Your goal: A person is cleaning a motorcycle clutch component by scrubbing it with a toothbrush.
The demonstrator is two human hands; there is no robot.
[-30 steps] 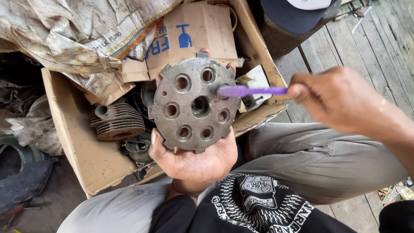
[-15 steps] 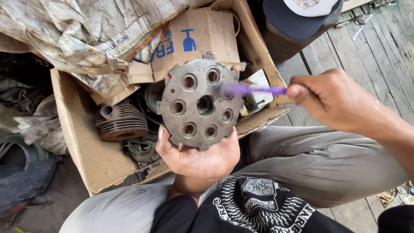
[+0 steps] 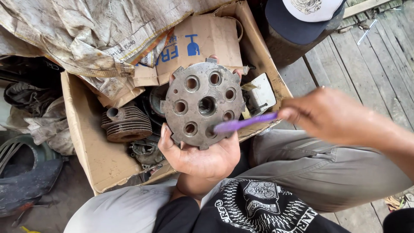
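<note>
1. Head view, left hand (image 3: 200,157): it is raised palm-up over the person's lap, its grip closed on a round grey metal disc (image 3: 202,105). The thumb lies against the disc's lower left rim, and fingertips show over the top edge.

2. Head view, the disc: it faces the camera, held above the open cardboard box (image 3: 92,155) and in front of the person's knees. It has a centre hole ringed by smaller round holes, and small notched tabs stand out along its rim. The surface looks dull and grimy.

3. Head view, right hand (image 3: 330,114): it comes in from the right, blurred, its grip clenched on the handle of a purple brush (image 3: 243,124). The brush's far end lies against the lower right part of the disc's face.

4. Head view, the box: it sits on the floor just beyond the knees, holding a finned metal cylinder (image 3: 126,124) at the left and other dark metal parts beneath the disc. A white flat part (image 3: 263,96) lies just right of the disc.

5. Head view, surroundings: a crumpled, stained sack (image 3: 82,34) hangs over the box's far left side. A dark cap with a white front (image 3: 302,19) rests at the top right, on the wooden plank floor (image 3: 379,64). The person wears grey trousers (image 3: 327,172) and a black printed shirt (image 3: 254,207).
</note>
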